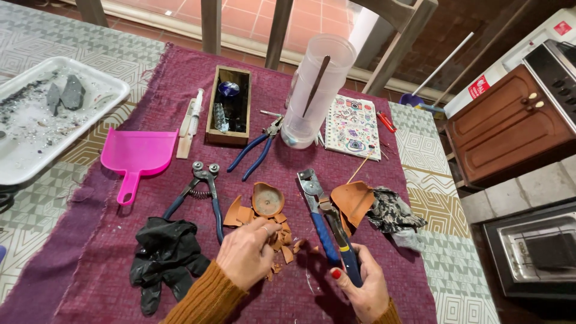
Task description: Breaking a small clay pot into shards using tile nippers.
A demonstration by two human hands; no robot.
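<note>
The right hand (366, 287) was clenched round the blue handles of a pair of nippers (327, 222), whose metal head pointed away from the person toward a large curved terracotta shard (354, 201) lying just beside it, touching or nearly so; the left hand (247, 252) had its fingers curled down into the heap of small terracotta pieces (277, 234), pinching or sorting among them, though whether a piece was actually caught in the grip could not be told; just beyond the heap sat the round base of a broken clay pot (267, 198); the step in hand looked like picking a fragment out for nipping, and the next move would seem to call for a piece brought between the tool's jaws and held steady; a second pair of wheeled nippers (201, 186) lay to the left of the heap, with black gloves (165, 255) near the left wrist; a patterned cloth (393, 213) lay right of the big shard; farther off on the purple-covered surface (90, 240) stood a pink dustpan (137, 157), a wooden box (229, 107), blue pliers (259, 147), a clear plastic jar (315, 90) and a small notebook (354, 127).
</note>
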